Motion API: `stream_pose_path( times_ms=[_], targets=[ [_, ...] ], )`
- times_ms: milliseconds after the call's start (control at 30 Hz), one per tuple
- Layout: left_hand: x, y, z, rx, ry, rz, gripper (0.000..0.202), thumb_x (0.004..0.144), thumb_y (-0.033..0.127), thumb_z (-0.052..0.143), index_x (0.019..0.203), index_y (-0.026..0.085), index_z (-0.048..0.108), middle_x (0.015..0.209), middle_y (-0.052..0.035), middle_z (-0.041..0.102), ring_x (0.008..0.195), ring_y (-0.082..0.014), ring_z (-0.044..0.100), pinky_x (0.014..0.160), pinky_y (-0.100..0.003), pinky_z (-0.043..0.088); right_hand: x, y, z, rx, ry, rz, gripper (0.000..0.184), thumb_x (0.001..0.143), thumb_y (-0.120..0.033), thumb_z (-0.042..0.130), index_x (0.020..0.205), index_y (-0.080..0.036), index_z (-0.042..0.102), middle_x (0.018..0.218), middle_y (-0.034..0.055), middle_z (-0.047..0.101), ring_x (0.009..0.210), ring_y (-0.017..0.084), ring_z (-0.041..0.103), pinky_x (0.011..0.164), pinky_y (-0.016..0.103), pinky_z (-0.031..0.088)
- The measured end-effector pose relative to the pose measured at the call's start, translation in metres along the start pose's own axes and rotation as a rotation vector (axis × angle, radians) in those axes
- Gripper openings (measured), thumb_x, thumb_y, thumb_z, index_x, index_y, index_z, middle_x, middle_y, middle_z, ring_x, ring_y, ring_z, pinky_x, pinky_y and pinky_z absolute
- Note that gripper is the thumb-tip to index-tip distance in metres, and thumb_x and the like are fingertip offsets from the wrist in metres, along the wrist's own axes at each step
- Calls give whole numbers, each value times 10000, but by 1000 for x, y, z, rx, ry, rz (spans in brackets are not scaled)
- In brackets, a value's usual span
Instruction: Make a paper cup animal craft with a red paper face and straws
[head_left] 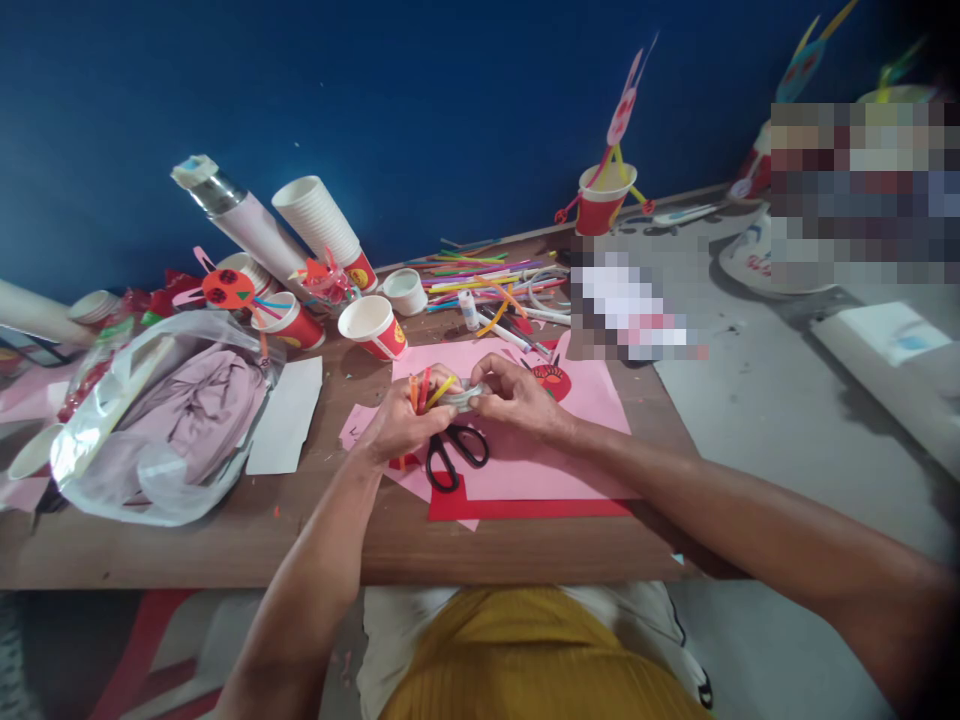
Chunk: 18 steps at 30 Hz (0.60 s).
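Note:
Over the pink sheet, my left hand [411, 415] is closed around thin orange, red and yellow stems [426, 388], which look like pipe cleaners. Its fingertips also touch a small, clear roll of tape [469, 396]. From the other side, my right hand [517, 395] pinches this roll between thumb and fingers. Just below both hands lie black-handled scissors [456, 458], their blades hidden. A red paper cut-out face [551, 380] rests on the pink paper [555, 465] beyond my right wrist. Where the stems end inside my left palm is hidden.
Paper cups [373, 328], a leaning cup stack [322, 225] and a pile of coloured stems [487, 275] stand along the back. A plastic bag [172, 430] lies left, near a white card [286, 415]. A cup figure [600, 200] stands at back right. The table's front edge [525, 570] is close.

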<state>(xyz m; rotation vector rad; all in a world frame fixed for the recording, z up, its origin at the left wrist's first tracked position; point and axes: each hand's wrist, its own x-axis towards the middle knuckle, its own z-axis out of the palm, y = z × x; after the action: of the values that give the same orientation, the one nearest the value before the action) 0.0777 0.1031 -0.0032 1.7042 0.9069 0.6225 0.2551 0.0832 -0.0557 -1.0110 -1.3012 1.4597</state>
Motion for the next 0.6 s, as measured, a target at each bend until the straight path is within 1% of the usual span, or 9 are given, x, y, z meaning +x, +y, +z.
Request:
stream_pose_path(
  times_ms=[167, 300, 400, 467, 600],
  targets=[
    [2, -2, 1, -1, 33, -6, 82, 683, 155, 571, 765, 151, 578, 786, -9, 514, 697, -126, 495, 603, -244, 397, 0, 2, 0, 30, -16, -53, 241, 701, -298, 646, 866, -205, 496, 654, -48, 543, 573, 102, 510, 523, 213, 381],
    [1, 0, -2, -53, 80, -21, 123, 666, 209, 602, 771, 147, 589, 789, -18, 514, 673, -127, 491, 604, -259, 407, 1, 4, -3, 107, -98, -89, 223, 757, -279, 601, 938, -209, 492, 645, -44, 534, 559, 104, 522, 517, 220, 397],
    [0, 3, -3, -58, 80, -50, 140, 667, 234, 612, 777, 148, 599, 779, -24, 517, 650, -127, 484, 580, -262, 411, 1, 5, -4, 126, -135, -99, 199, 782, -267, 574, 949, -209, 484, 674, -34, 550, 561, 102, 526, 515, 221, 401],
    [0, 5, -2, -45, 74, -57, 129, 660, 217, 611, 766, 145, 597, 777, -26, 519, 659, -131, 489, 581, -263, 411, 1, 4, -5, 104, -127, -90, 198, 773, -264, 585, 933, -209, 483, 677, -33, 553, 559, 102, 524, 511, 221, 400],
    [1, 5, 0, -51, 47, -41, 97, 656, 153, 590, 752, 136, 585, 764, -10, 513, 668, -121, 496, 589, -249, 395, 2, 3, -3, 54, -71, -79, 221, 724, -257, 625, 891, -211, 489, 669, -39, 544, 584, 109, 525, 527, 227, 409]
  ],
)
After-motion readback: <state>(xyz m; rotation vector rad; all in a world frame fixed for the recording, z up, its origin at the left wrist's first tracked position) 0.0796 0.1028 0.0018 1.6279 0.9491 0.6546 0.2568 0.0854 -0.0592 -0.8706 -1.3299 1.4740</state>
